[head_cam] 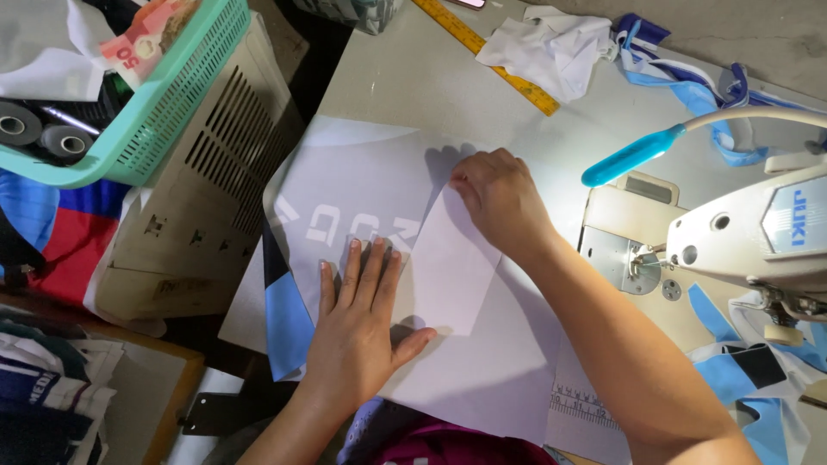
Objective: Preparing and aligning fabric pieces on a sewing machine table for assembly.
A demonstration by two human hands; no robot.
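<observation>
A: What are the hands doing?

B: The left hand (357, 331) lies flat, fingers spread, on a white fabric panel (362, 194) spread over the table (405, 77). The right hand (498, 200) pinches the top corner of a smaller white piece (452, 275) lying on that panel.

A: And around them?

B: A sewing machine (741, 237) stands to the right, with a blue lamp (633, 155) bent over the cloth. A yellow ruler (487, 56) lies at the far edge, and a green basket (172, 95) sits to the left.
</observation>
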